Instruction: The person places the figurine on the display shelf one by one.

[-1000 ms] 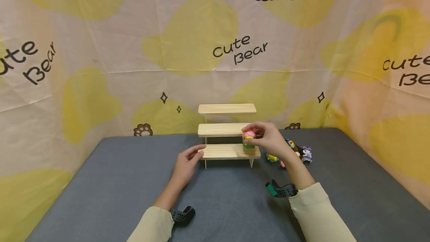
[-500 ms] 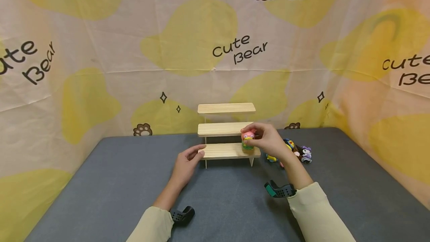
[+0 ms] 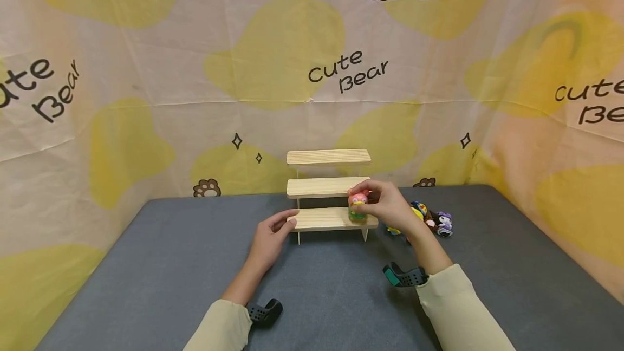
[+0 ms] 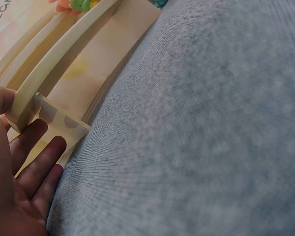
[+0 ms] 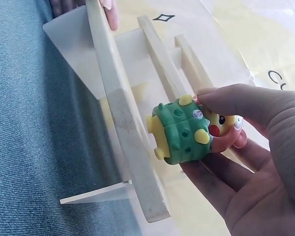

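A wooden three-tier display stand (image 3: 331, 220) with clear supports stands on the grey cloth. My left hand (image 3: 268, 241) holds the left end of its lowest shelf; in the left wrist view, thumb and forefinger are at the board's end (image 4: 20, 110), the other fingers below it. Between thumb and fingers, my right hand (image 3: 390, 205) pinches a small toy figurine (image 5: 184, 130) with a pink-red top, a yellow face and a green studded body. The figurine's yellow feet are at the right part of the lowest shelf; whether they touch the board cannot be told.
Several small toy figurines lie to the right of the stand, partly behind my right forearm, among them a purple-and-white one (image 3: 444, 224). A patterned cloth backdrop (image 3: 273, 64) rises behind the grey table surface (image 3: 195, 264).
The right hand has shifted the figurine slightly left and toward the front of the lowest shelf. The left hand has stayed at the shelf's end.
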The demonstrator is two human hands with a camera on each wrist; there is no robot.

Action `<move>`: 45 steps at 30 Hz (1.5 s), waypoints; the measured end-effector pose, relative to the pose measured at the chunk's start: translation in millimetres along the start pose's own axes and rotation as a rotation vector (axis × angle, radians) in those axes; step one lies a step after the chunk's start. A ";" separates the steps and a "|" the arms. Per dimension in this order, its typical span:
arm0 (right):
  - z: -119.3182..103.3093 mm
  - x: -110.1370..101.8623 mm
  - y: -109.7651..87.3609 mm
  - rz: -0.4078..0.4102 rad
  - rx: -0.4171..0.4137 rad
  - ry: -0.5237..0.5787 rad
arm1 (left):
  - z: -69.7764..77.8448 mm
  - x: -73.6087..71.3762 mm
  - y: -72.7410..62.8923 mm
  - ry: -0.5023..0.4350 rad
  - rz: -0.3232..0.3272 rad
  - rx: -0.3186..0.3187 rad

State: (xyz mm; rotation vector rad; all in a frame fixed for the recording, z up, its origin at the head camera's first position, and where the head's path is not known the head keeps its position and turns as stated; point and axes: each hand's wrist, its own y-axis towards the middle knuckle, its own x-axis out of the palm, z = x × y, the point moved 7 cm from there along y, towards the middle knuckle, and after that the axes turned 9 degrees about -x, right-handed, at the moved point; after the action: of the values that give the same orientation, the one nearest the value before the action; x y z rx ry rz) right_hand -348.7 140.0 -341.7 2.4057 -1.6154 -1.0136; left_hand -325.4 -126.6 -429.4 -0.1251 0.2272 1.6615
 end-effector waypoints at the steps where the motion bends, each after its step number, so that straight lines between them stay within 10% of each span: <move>1: 0.2 0.2 0.0 -0.001 0.005 0.013 | 0.2 0.1 -0.3 -0.001 -0.001 0.000; 45: 7.7 3.1 -1.6 -0.011 0.022 0.007 | 2.2 0.3 -1.6 0.012 0.000 -0.019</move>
State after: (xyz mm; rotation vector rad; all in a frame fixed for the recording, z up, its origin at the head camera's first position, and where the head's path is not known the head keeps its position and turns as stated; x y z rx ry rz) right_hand -351.0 140.3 -349.8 2.4316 -1.6215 -0.9929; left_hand -323.7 -125.6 -427.5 -0.1489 0.2207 1.6639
